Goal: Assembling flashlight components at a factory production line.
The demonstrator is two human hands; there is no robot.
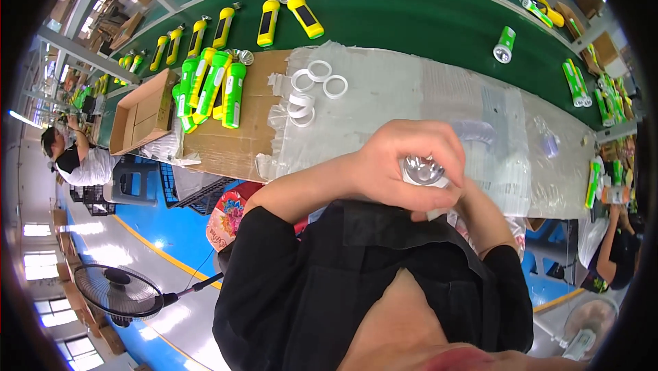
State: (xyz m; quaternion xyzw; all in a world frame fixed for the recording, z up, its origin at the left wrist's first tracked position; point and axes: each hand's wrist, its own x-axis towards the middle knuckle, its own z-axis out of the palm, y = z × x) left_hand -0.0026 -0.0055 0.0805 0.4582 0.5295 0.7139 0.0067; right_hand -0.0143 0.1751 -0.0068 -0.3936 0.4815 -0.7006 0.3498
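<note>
Left hand [404, 165] is curled tight around a shiny silver reflector cup [423, 169], bowl side facing up at the camera, so its axis runs pretty much straight up. Right hand [458, 196] sits mostly hidden under the left, touching the same piece; can't tell how it's gripping. All this is held close to the body, above the plastic-covered bench [411, 90]. White rings [317, 82] lie further out, green flashlights [209, 87] piled to the left, yellow ones [288, 18] on the green belt [411, 8].
</note>
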